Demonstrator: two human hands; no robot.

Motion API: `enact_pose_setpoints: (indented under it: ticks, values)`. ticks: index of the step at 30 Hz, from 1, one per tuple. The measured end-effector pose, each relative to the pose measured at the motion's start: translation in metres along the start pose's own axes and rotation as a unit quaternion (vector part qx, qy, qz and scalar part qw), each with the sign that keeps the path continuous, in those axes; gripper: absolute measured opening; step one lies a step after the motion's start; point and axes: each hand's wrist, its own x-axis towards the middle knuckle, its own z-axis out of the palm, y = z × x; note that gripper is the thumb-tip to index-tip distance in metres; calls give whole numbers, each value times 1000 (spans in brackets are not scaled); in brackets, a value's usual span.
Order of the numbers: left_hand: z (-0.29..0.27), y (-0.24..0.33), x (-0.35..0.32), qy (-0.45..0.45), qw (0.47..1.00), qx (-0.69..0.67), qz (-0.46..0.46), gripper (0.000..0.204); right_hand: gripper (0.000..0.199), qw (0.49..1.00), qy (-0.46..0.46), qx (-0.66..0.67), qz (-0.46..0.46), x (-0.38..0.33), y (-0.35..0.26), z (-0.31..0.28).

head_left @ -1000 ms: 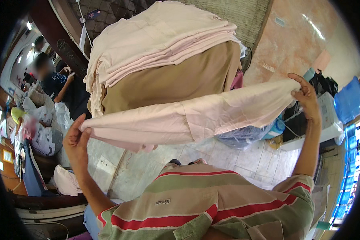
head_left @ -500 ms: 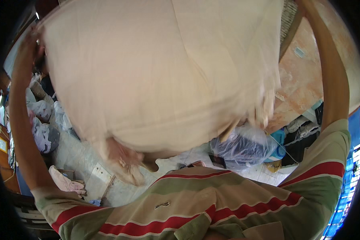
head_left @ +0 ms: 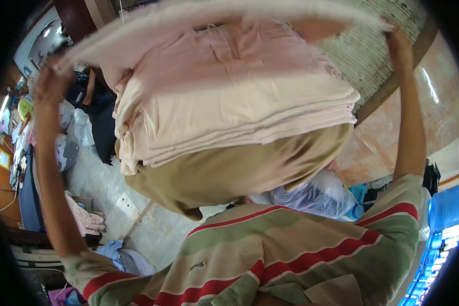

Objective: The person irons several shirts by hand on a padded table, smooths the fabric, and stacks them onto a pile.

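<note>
My left hand [head_left: 52,85] is up at the far left and my right hand [head_left: 399,42] at the far right. Each grips an end of a pale cream-pink cloth [head_left: 158,20], stretched between them and smeared by motion. Below it lies a thick stack of cream shirts [head_left: 239,104], laid in layers, with a buttoned front showing on top. An olive-brown satin cloth [head_left: 229,168] is under the stack and hangs over the near side. The raised cloth hides the stack's far part.
Clear plastic bags [head_left: 319,194] lie beyond my chest to the right. Pink-and-white cloth [head_left: 85,217] and bluish cloth [head_left: 122,255] are on the left floor. A person in dark clothes [head_left: 104,117] sits at far left. A woven mat [head_left: 367,61] covers the surface at right.
The pale cloth, which hung over most of the view, has swung up and away between my hands. The stack of shirts and the olive-brown cloth now show beneath.
</note>
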Motion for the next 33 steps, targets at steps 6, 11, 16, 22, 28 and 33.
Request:
enact_pose_setpoints:
  ticks: [6,11,16,22,28,33]
  values:
    - [70,63,-103,-137,940,-292,-114,12,13,985,-21,-21,171,-115,85,33]
    - [64,83,-107,-213,957,-167,-99,14,14,898,-188,-139,374,-104,91,11]
    - [58,95,-93,-247,953,-139,-105,15,24,903,-187,-375,100,-42,71,91]
    - [64,101,-103,-186,967,-121,-128,14,38,878,-192,-380,-218,-3,83,235]
    - [67,137,-98,-136,980,121,-84,17,44,852,-262,-405,-204,-37,89,254]
    - [133,162,0,-175,968,78,160,21,26,866,-412,-233,-163,-65,34,216]
